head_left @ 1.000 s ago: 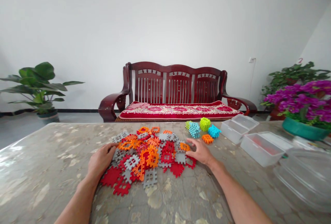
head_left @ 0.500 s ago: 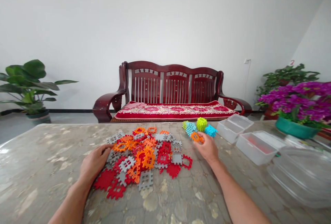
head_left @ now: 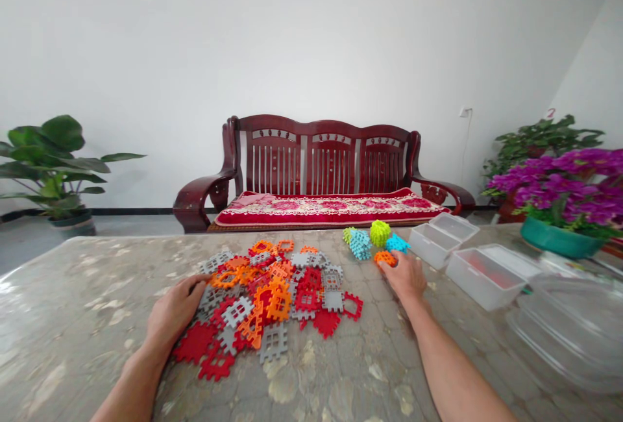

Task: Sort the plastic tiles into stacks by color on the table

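Observation:
Flat notched plastic pieces in red, grey and orange lie in a loose pile (head_left: 308,295) on the table. My left hand (head_left: 178,308) rests at the pile's left edge, fingers bent over grey and orange pieces; its fingertips are partly hidden, so a grip cannot be made out. At the right, my right hand (head_left: 405,276) has its fingers closed on an orange piece (head_left: 385,258). Just behind that piece stand a light blue stack (head_left: 360,245), a lime green stack (head_left: 380,233) and a brighter blue one (head_left: 398,243).
Clear plastic boxes (head_left: 484,279) with open lids stand on the right of the patterned table (head_left: 341,376), beside large transparent lids (head_left: 579,324). Purple flowers in a green pot (head_left: 559,239) are behind them. A wooden bench (head_left: 331,156) stands beyond the table.
My right hand has moved slightly right with the orange piece, which has come away from in front of the light blue stack and is turned differently. My left hand has barely moved.

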Motion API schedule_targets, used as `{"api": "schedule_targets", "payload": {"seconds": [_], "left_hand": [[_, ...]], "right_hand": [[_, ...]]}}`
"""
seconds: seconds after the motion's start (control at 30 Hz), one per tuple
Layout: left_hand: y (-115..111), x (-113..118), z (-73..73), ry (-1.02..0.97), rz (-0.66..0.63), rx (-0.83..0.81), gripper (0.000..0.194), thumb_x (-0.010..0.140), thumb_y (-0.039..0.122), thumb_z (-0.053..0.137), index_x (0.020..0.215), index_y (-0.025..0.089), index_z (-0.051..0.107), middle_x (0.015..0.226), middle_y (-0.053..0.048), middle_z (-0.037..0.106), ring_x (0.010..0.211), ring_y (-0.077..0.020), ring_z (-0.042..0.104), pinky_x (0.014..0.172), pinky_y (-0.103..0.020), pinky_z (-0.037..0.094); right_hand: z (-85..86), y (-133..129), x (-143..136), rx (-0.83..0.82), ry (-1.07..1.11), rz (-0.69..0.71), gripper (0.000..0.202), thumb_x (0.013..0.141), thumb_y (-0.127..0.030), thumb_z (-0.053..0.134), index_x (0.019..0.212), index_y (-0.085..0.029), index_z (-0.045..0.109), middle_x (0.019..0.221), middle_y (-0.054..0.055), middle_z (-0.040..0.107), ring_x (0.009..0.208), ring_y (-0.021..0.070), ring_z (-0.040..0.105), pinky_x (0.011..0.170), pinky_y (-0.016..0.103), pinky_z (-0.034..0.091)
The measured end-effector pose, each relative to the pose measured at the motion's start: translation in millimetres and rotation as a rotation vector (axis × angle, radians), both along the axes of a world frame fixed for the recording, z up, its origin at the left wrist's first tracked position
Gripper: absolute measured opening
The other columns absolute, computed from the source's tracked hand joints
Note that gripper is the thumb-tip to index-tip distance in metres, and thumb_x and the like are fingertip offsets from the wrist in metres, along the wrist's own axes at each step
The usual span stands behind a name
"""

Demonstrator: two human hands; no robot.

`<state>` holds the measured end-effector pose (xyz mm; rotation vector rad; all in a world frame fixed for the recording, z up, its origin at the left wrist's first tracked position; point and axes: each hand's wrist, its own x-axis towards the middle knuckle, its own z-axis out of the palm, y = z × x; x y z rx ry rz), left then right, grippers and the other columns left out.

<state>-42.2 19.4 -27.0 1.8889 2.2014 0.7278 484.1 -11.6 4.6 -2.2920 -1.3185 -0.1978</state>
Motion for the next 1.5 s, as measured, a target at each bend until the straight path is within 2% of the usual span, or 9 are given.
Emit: {"api": "schedule_targets", "payload": {"seconds": [0.17, 0.27, 0.37, 0.47, 0.63, 0.9, 1.2, 1.3, 1.5], "left_hand": [[1, 0, -0.3, 0.004, 0.001, 0.008, 0.047, 0.089, 0.046, 0.037, 0.113, 0.027, 0.073, 0.126, -0.005, 0.071, 0.113, -0.0273, 0.066, 0.097, -0.036, 0.051], [0, 2, 2.0, 0.006, 0.004, 0.009, 0.046, 0.089, 0.045, 0.037, 0.113, 0.027, 0.073, 0.124, -0.005, 0.072, 0.112, -0.0269, 0.067, 0.095, -0.035, 0.051], [-2, 3, 4.6, 0.004, 0.006, 0.009, 0.046, 0.089, 0.044, 0.038, 0.113, 0.026, 0.074, 0.124, -0.005, 0.072, 0.112, -0.0268, 0.067, 0.094, -0.035, 0.052], [-3, 5, 6.3, 0.008, 0.012, 0.02, 0.045, 0.089, 0.043, 0.039, 0.111, 0.026, 0.074, 0.123, -0.005, 0.073, 0.111, -0.0263, 0.068, 0.092, -0.034, 0.053], [-5, 8, 9.4, 0.025, 0.017, 0.017, 0.044, 0.089, 0.042, 0.039, 0.11, 0.027, 0.075, 0.122, -0.003, 0.074, 0.111, -0.0254, 0.068, 0.091, -0.033, 0.053], [-5, 9, 7.9, 0.016, 0.017, 0.006, 0.047, 0.089, 0.044, 0.037, 0.112, 0.028, 0.073, 0.125, -0.003, 0.072, 0.113, -0.0248, 0.067, 0.095, -0.032, 0.05], [-4, 7, 6.0, 0.007, 0.017, -0.002, 0.045, 0.09, 0.043, 0.037, 0.112, 0.027, 0.072, 0.127, -0.004, 0.071, 0.115, -0.025, 0.066, 0.097, -0.033, 0.049], [-4, 7, 6.7, 0.002, 0.005, 0.002, 0.045, 0.09, 0.043, 0.036, 0.113, 0.026, 0.072, 0.126, -0.005, 0.071, 0.115, -0.025, 0.065, 0.098, -0.034, 0.048], [-7, 10, 9.7, 0.004, 0.011, 0.023, 0.043, 0.09, 0.042, 0.039, 0.111, 0.027, 0.073, 0.123, -0.004, 0.073, 0.112, -0.0245, 0.067, 0.094, -0.032, 0.05]], "right_hand": [[-7.3, 0, 0, 0.21, -0.01, 0.093, 0.043, 0.082, -0.043, 0.06, 0.116, -0.02, 0.069, 0.114, 0.014, 0.066, 0.105, 0.0309, 0.058, 0.087, 0.041, 0.046], [-14.0, 2, -15, 0.331, 0.104, 0.371, 0.027, 0.081, -0.034, 0.057, 0.099, -0.02, 0.072, 0.1, 0.009, 0.07, 0.091, 0.0242, 0.062, 0.085, 0.037, 0.049], [-17.7, 1, -41, 0.242, 0.281, 0.713, 0.016, 0.077, -0.025, 0.057, 0.082, -0.021, 0.072, 0.082, 0.005, 0.071, 0.073, 0.0187, 0.062, 0.073, 0.031, 0.05], [-14.5, -4, -63, 0.092, 0.373, 0.874, 0.011, 0.075, -0.024, 0.061, 0.073, -0.021, 0.072, 0.075, 0.003, 0.072, 0.072, 0.0177, 0.064, 0.068, 0.028, 0.048], [-2.3, -15, -78, -0.043, 0.284, 0.836, 0.015, 0.075, -0.029, 0.069, 0.086, -0.021, 0.073, 0.09, 0.003, 0.072, 0.073, 0.0159, 0.062, 0.069, 0.028, 0.047], [9.5, -27, -92, -0.129, 0.084, 0.911, 0.072, 0.064, -0.043, 0.082, 0.13, -0.023, 0.061, 0.128, 0.009, 0.064, 0.117, 0.029, 0.057, 0.1, 0.04, 0.044], [-2.9, -15, -79, -0.026, 0.161, 0.753, 0.035, 0.076, -0.016, 0.061, 0.11, -0.02, 0.072, 0.097, 0.005, 0.072, 0.077, 0.0167, 0.065, 0.076, 0.029, 0.049], [-9.9, -7, -69, 0.015, 0.176, 0.649, 0.03, 0.078, -0.01, 0.054, 0.1, -0.019, 0.073, 0.091, 0.005, 0.073, 0.082, 0.0177, 0.066, 0.077, 0.028, 0.049], [0.5, -17, -76, 0.03, 0.091, 0.684, 0.017, 0.084, -0.032, 0.061, 0.094, -0.024, 0.073, 0.095, 0.005, 0.073, 0.093, 0.0219, 0.065, 0.085, 0.033, 0.047]]}}
